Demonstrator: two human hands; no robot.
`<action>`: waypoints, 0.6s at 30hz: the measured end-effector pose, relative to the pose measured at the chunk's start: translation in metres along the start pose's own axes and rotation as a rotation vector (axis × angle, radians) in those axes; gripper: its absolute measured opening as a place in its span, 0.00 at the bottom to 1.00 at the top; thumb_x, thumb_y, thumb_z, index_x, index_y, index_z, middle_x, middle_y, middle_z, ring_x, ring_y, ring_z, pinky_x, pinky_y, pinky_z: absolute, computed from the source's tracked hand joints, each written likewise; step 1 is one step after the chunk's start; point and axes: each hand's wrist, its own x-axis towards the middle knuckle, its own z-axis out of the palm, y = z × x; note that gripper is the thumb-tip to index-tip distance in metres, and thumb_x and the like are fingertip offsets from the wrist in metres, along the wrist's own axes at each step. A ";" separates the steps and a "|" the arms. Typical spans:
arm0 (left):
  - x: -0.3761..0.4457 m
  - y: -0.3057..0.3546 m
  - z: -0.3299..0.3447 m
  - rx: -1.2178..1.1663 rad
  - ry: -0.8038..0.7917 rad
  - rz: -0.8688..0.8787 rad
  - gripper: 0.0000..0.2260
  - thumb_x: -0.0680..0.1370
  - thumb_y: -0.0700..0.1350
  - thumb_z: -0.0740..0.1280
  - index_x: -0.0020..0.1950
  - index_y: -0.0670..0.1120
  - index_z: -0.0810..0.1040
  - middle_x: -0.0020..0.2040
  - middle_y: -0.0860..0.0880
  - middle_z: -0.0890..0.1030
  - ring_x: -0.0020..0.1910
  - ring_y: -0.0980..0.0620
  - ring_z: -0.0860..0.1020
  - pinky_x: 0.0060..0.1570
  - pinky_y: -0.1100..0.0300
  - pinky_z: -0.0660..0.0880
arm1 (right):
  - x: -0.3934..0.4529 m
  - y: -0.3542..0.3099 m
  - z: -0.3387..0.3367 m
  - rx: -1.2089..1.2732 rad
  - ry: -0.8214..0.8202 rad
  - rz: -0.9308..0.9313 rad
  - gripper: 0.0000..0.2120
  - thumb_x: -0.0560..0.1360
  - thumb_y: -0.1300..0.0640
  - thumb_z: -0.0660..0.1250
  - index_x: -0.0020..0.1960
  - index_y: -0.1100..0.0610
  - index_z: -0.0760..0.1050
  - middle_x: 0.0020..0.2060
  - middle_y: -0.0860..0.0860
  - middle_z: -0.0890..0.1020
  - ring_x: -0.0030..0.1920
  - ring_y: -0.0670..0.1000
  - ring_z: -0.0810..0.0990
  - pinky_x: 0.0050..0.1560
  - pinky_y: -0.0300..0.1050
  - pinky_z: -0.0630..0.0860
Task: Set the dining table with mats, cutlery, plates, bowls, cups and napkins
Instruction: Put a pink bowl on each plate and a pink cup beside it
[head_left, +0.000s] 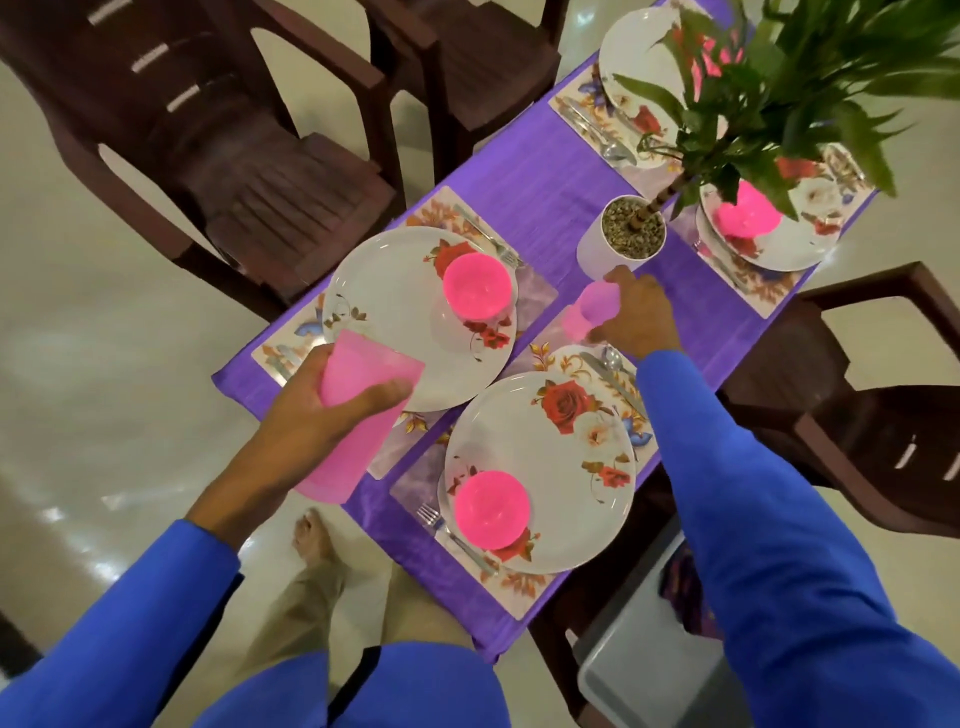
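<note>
Left hand (311, 410): fingers clamped around a stack of pink cups (353, 415), held in the air left of the near plate (540, 467), over the desk (545, 171) edge. Right hand (636, 317): fingers wrapped on a single pink cup (592, 312), beyond the near plate, just before the white plant pot (618, 239).

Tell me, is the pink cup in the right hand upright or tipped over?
Upright. The right hand grips the pink cup with its open mouth facing up, beside the white plant pot. Whether its base touches the tablecloth cannot be told.
</note>
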 end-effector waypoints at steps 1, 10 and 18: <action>0.001 0.001 0.000 0.003 -0.001 0.002 0.36 0.64 0.68 0.73 0.69 0.61 0.67 0.56 0.56 0.77 0.52 0.50 0.79 0.42 0.55 0.78 | -0.002 0.001 0.000 -0.014 0.000 0.008 0.42 0.65 0.55 0.84 0.73 0.56 0.68 0.63 0.64 0.73 0.60 0.67 0.77 0.54 0.54 0.76; 0.003 -0.013 -0.027 0.205 -0.011 0.055 0.42 0.65 0.70 0.78 0.73 0.59 0.65 0.55 0.57 0.75 0.50 0.55 0.77 0.39 0.60 0.75 | -0.048 -0.023 -0.008 -0.059 0.066 0.054 0.59 0.68 0.37 0.80 0.84 0.54 0.48 0.78 0.67 0.58 0.78 0.71 0.58 0.71 0.68 0.66; -0.023 -0.070 -0.069 0.631 -0.234 0.388 0.45 0.63 0.71 0.80 0.77 0.64 0.70 0.67 0.61 0.79 0.62 0.53 0.79 0.53 0.54 0.79 | -0.227 -0.164 0.032 0.592 -0.757 -0.169 0.40 0.69 0.28 0.73 0.77 0.31 0.62 0.73 0.44 0.74 0.68 0.47 0.77 0.69 0.50 0.74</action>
